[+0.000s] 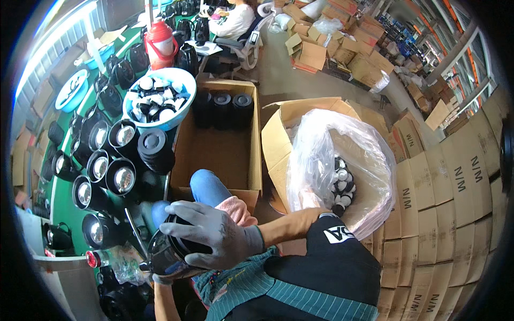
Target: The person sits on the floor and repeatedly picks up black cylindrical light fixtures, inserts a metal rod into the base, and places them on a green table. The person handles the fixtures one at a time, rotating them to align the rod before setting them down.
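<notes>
Head view: at the left, the green bench (61, 187) carries black pots (122, 180) grouped mouths toward me, steel linings showing; this orientation presumably keeps each one within reach. Beyond them, a blue basin (175, 122) holds loose black-and-white caps, likely so that small parts do not scatter. My left hand (162, 279) is at the underside of the black vessel (170, 257), apparently to support it; the vessel mostly hides this hand, so I cannot tell its finger position. The vessel is tilted, near, above my lap. My gloved right hand (211, 238) curves over its top, fingers slightly apart, thumb along the near side, probably to steady it. Farther off, an open carton (214, 160) has dark cylinders (221, 102) at its far end. To its right, a plastic liner (313, 147) encloses more black-and-white pieces (344, 184), presumably for containment. Stacked cartons (461, 179) stand at far right.
</notes>
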`<move>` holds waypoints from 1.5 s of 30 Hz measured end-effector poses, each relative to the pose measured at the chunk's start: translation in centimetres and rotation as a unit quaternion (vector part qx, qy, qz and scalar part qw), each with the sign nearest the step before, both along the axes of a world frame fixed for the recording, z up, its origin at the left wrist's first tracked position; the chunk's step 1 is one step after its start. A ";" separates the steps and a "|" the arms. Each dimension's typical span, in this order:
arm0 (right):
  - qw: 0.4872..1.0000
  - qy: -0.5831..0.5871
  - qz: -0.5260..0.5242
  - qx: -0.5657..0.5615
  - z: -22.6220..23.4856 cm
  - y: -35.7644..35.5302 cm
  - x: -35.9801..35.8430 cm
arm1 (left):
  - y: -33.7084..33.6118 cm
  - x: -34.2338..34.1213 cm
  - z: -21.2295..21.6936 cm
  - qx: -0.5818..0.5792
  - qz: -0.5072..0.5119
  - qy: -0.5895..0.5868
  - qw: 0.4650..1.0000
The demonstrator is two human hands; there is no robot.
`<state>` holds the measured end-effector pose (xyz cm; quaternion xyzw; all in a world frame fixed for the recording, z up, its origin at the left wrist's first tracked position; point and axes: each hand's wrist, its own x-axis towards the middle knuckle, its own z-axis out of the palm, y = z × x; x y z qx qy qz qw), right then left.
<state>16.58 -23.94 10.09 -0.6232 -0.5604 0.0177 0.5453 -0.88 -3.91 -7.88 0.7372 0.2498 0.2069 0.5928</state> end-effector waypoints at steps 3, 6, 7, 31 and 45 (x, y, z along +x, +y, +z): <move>0.997 -0.055 0.058 0.018 1.4 1.0 -0.9 | 0.3 -1.2 -0.1 -0.029 0.016 -0.010 0.999; 0.990 -0.071 0.111 0.046 0.6 3.9 3.5 | 1.2 -0.5 0.5 -0.101 0.026 -0.044 0.994; 0.982 -0.136 0.118 0.065 -0.5 4.6 4.7 | 2.0 -1.0 1.3 -0.128 0.047 -0.056 0.989; 0.986 0.110 0.105 -0.068 -4.5 3.3 2.0 | 3.9 -5.9 2.2 -0.168 0.020 -0.021 0.985; 0.946 -0.102 0.306 -0.022 -0.1 5.9 3.6 | -1.0 -6.4 -3.4 -0.368 -0.203 -0.031 0.907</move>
